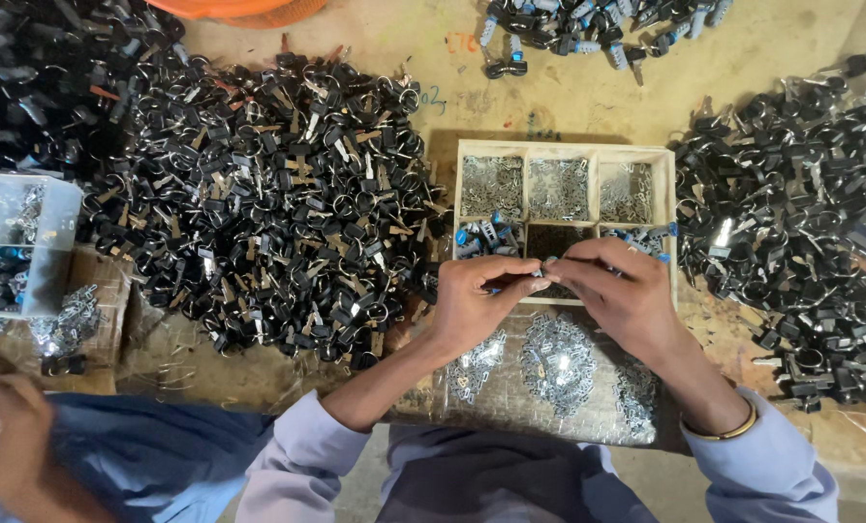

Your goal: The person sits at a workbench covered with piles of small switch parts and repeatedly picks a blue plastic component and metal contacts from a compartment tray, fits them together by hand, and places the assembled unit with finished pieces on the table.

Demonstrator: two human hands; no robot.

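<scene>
My left hand [477,300] and my right hand [619,289] meet fingertip to fingertip over the front edge of a wooden tray [565,150] with several compartments. Between the fingertips sits a small part [541,278], mostly hidden, too small to name. The tray's back compartments hold small silver metal pieces [560,188]; its front ones hold blue-and-grey parts [483,236] and dark bits. Under my wrists lies a clear plastic sheet with heaps of silver metal clips [555,354].
A big heap of black keys with rings [259,203] fills the left; another heap [801,223] lies on the right. A clear plastic box [18,242] stands far left. Blue-grey parts [588,29] lie at the back. Another person's hand [2,436] shows bottom left.
</scene>
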